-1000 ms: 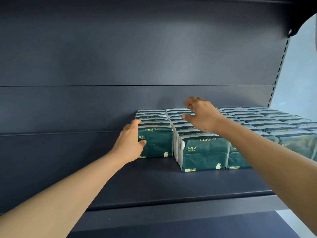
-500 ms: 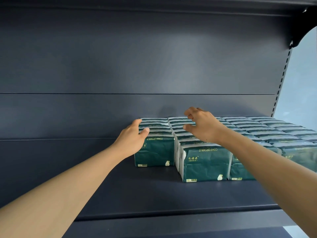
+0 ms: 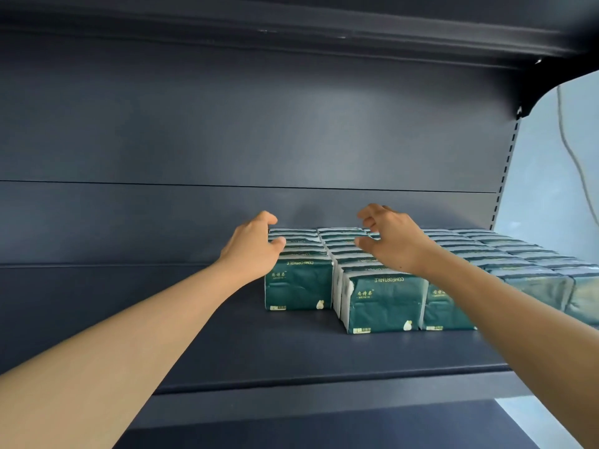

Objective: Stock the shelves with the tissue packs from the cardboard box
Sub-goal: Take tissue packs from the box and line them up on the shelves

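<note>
Several rows of green tissue packs stand on the dark shelf (image 3: 259, 345), running from its middle to the right end. My left hand (image 3: 252, 246) lies against the left side of the leftmost row (image 3: 298, 286), thumb over the top edge, fingers along the side. Above the second row (image 3: 385, 303) my right hand (image 3: 392, 241) hovers with loosely curled fingers spread from the thumb, and it holds nothing. That row's front pack juts forward of the leftmost row. The cardboard box is out of view.
The left half of the shelf (image 3: 129, 286) is bare. An upper shelf (image 3: 291, 30) overhangs close above. A slotted upright (image 3: 505, 170) marks the right end, with a pale wall and a hanging cable (image 3: 577, 157) beyond. A lower shelf (image 3: 324, 426) shows below.
Both hands have reached farther back along the rows. The left hand has slid from the front pack toward the rear. My view has tilted upward.
</note>
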